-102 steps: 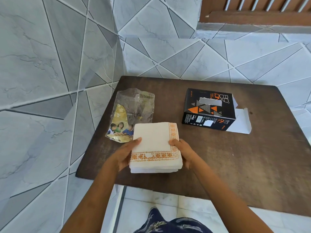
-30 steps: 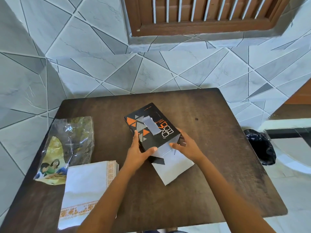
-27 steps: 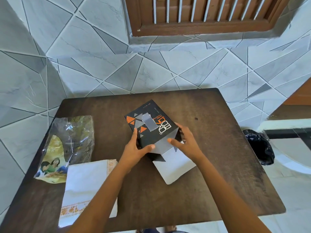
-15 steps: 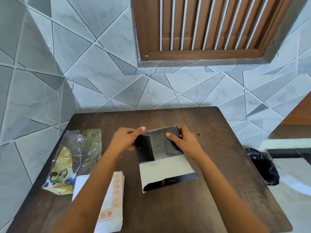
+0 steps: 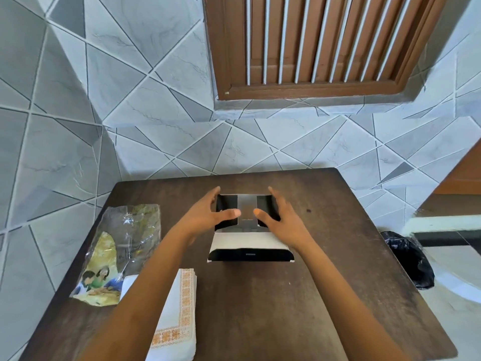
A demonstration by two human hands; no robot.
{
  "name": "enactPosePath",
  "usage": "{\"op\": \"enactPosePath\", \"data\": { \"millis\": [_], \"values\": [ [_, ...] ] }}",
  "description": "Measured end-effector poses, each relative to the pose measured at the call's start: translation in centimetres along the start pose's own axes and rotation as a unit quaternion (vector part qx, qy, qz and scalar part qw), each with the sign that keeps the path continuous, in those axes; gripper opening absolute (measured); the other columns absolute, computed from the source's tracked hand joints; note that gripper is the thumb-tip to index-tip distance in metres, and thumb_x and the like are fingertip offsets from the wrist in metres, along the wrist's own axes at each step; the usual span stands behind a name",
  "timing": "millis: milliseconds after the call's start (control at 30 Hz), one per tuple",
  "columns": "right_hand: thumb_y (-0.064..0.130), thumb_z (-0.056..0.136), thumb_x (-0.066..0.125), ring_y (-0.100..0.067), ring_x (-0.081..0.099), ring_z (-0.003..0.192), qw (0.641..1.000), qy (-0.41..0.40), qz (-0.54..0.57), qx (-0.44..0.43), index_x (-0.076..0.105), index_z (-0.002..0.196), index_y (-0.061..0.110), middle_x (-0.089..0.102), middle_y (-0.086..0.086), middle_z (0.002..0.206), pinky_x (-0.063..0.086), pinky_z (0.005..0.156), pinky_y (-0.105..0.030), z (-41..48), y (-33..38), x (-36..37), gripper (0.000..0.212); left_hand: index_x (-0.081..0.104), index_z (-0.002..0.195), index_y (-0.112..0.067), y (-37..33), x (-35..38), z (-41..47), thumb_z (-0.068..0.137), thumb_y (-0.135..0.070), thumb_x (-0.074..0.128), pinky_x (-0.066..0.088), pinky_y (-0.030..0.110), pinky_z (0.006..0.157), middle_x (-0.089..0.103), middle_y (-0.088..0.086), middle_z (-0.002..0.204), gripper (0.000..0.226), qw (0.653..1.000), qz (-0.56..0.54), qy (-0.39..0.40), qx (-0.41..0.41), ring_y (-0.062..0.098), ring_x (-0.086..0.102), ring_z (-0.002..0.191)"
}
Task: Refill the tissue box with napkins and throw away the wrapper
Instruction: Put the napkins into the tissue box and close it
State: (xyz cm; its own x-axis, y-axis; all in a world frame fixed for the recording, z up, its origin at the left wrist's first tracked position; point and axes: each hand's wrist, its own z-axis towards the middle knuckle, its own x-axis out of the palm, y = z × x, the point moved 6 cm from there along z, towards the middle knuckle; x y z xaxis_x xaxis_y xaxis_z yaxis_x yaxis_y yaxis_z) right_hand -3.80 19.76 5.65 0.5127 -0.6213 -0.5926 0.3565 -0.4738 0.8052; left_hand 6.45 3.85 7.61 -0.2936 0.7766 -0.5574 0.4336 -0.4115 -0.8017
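Observation:
The black tissue box point(image 5: 247, 208) stands on end in the middle of the dark wooden table point(image 5: 338, 295), its open end toward me and its white flap point(image 5: 250, 242) lying flat in front. My left hand point(image 5: 205, 217) grips the box's left side and my right hand point(image 5: 281, 220) grips its right side, thumbs on the two inner flaps. The stack of white napkins with an orange border point(image 5: 179, 316) lies near the table's front left, partly under my left forearm. The clear plastic wrapper with a printed picture point(image 5: 117, 254) lies at the left edge.
A bin lined with a black bag point(image 5: 408, 259) stands on the floor to the right of the table. Tiled walls close off the table's far and left sides, and a brown slatted window point(image 5: 312, 43) is above.
My hands set down the napkin stack, took the box and turned it on end so its open side faces me. Since half a second ago both hands straightened the box.

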Motion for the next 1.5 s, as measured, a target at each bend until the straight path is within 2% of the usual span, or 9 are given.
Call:
{"op": "enactPosePath", "data": {
  "millis": [267, 367, 500, 667, 833, 933, 1133, 1333, 1500],
  "values": [
    [0.047, 0.074, 0.067, -0.03, 0.041, 0.129, 0.996, 0.041, -0.076, 0.011, 0.018, 0.142, 0.028, 0.028, -0.011, 0.148, 0.037, 0.104, -0.04, 1.3, 0.8, 0.1, 0.086, 0.011, 0.148, -0.023, -1.0, 1.7, 1.3, 0.071, -0.055, 0.069, 0.034, 0.037, 0.109, 0.01, 0.007, 0.154, 0.101, 0.984, 0.175, 0.004, 0.024, 0.026, 0.029, 0.138],
    [0.045, 0.075, 0.066, -0.03, 0.042, 0.127, 0.996, 0.043, -0.076, 0.02, 0.018, 0.142, 0.026, 0.032, -0.011, 0.145, 0.038, 0.103, -0.04, 1.4, 0.9, 0.2, 0.085, 0.018, 0.146, -0.023, -1.7, 1.6, 1.4, 0.076, -0.049, 0.064, 0.04, 0.041, 0.104, 0.022, 0.009, 0.151, 0.088, 0.97, 0.235, -0.036, 0.039, 0.03, 0.039, 0.131],
    [0.039, 0.08, 0.062, -0.027, 0.039, 0.13, 0.998, 0.043, -0.019, 0.029, 0.016, 0.144, 0.025, 0.032, -0.008, 0.147, 0.035, 0.103, -0.036, 1.1, 0.8, -0.2, 0.08, 0.04, 0.137, -0.022, -1.6, -0.8, 1.0, 0.082, -0.033, 0.053, 0.047, 0.037, 0.094, 0.055, 0.008, 0.13, 0.058, 0.99, 0.078, -0.107, 0.04, 0.026, 0.056, 0.111],
    [0.032, 0.087, 0.053, -0.024, 0.044, 0.125, 0.995, 0.03, 0.085, 0.046, 0.024, 0.142, 0.026, 0.042, -0.006, 0.141, 0.036, 0.095, -0.033, 1.1, 0.3, -1.5, 0.063, 0.034, 0.14, -0.025, 1.4, -3.9, 1.2, 0.087, -0.005, 0.047, 0.042, 0.023, 0.064, 0.055, 0.01, 0.111, 0.058, 0.983, -0.002, -0.185, 0.012, 0.02, 0.053, 0.085],
    [0.008, 0.091, 0.04, -0.016, 0.058, 0.084, 0.971, -0.069, 0.223, 0.053, 0.051, 0.114, 0.012, 0.061, -0.007, 0.11, 0.049, 0.059, -0.017, 1.3, -0.7, -4.0, 0.026, 0.062, 0.119, -0.019, 3.1, -2.9, 2.2, 0.084, -0.004, 0.058, 0.041, 0.035, 0.096, 0.046, 0.011, 0.139, 0.038, 0.982, 0.095, -0.165, 0.011, 0.028, 0.045, 0.125],
    [0.0, 0.089, 0.039, -0.026, 0.059, 0.093, 0.961, -0.114, 0.246, 0.061, 0.033, 0.136, 0.02, 0.049, 0.0, 0.131, 0.05, 0.073, -0.033, 1.1, -2.3, -4.4, 0.051, 0.066, 0.113, -0.013, 2.0, -2.5, 2.4, 0.085, -0.013, 0.063, 0.042, 0.034, 0.096, 0.053, 0.01, 0.131, 0.029, 0.973, 0.147, -0.173, 0.034, 0.026, 0.051, 0.119],
    [0.007, 0.09, 0.039, -0.028, 0.017, 0.142, 0.988, -0.063, -0.126, -0.062, 0.041, 0.136, 0.011, 0.02, -0.011, 0.154, 0.02, 0.116, -0.041, 0.5, -4.0, -2.3, 0.046, 0.061, 0.116, -0.01, -0.1, -0.6, 2.5, 0.085, -0.025, 0.063, 0.044, 0.025, 0.081, 0.065, 0.006, 0.12, 0.035, 0.98, 0.188, -0.025, 0.067, 0.019, 0.06, 0.1],
    [0.031, 0.091, 0.05, -0.005, 0.039, 0.128, 0.979, 0.094, 0.182, -0.001, 0.025, 0.143, 0.028, 0.041, 0.019, 0.137, 0.033, 0.108, -0.027, -0.8, -4.0, -1.5, 0.058, 0.025, 0.138, -0.04, 1.0, 0.6, 1.7, 0.072, -0.045, 0.073, 0.039, 0.036, 0.107, 0.046, -0.011, 0.138, 0.082, 0.989, 0.039, 0.13, 0.062, 0.015, 0.05, 0.125],
    [0.036, 0.065, 0.079, -0.007, 0.039, 0.13, 0.984, 0.161, 0.077, -0.024, 0.002, 0.143, 0.041, 0.036, 0.02, 0.14, 0.033, 0.11, -0.038, -0.5, -4.5, -0.9, 0.11, 0.009, 0.145, -0.04, 2.5, 1.2, 1.7, 0.066, -0.037, 0.08, 0.035, 0.046, 0.11, 0.041, -0.002, 0.146, 0.106, 0.982, 0.084, 0.164, 0.039, 0.023, 0.049, 0.126]
  ]
}}
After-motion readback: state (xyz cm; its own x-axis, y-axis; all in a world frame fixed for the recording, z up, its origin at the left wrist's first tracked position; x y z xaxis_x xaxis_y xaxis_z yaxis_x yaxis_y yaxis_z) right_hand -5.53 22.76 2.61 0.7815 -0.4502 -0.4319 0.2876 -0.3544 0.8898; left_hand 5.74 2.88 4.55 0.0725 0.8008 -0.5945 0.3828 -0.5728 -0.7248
